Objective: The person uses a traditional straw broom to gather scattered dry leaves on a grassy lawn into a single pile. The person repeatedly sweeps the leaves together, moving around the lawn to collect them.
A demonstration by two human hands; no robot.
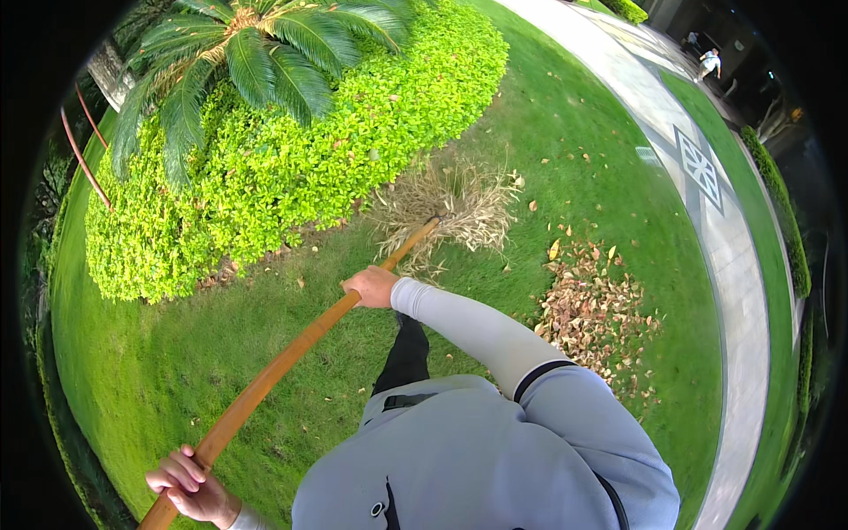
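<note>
My right hand [372, 286] grips the middle of a long bamboo broom handle [291, 358], its arm in a pale sleeve reaching across from the right. Lower down at the left, my left hand [195, 487] has its fingers curled round the upper part of the same handle. At the far end, the broom's dry twig head [457, 205] is splayed over the grass by the edge of a clipped shrub bed [318, 165]. A pile of dry fallen leaves [589, 305] lies on the lawn to the right of the broom head.
A cycad [248, 46] spreads its fronds over the shrubs. Thin reddish poles [86, 162] lean at the left beside a tree trunk [109, 73]. A paved path [729, 265] curves along the right, past a small grate [648, 156]. A person [709, 63] is far off.
</note>
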